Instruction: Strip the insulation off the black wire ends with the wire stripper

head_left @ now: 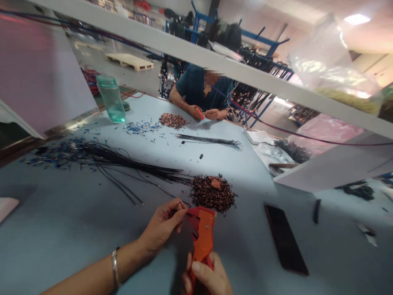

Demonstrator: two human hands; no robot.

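My right hand (208,276) is wrapped round the handles of an orange and red wire stripper (203,235), its head pointing away from me. My left hand (167,217) pinches a thin black wire (179,205) close to the stripper's jaws; whether the wire end sits inside the jaws I cannot tell. Just beyond the stripper lies a heap of short black and copper-coloured offcuts (211,194). A long bundle of black wires (138,164) stretches from the left towards this heap, its far-left part mixed with blue-tipped ends.
A dark phone (285,239) lies on the right. Further back are a green bottle (111,100), blue-tipped pieces (141,128), a copper-coloured pile (172,120) and a smaller wire bundle (211,140). Across the table a person (199,92) holds a red tool. A white beam (184,45) crosses above.
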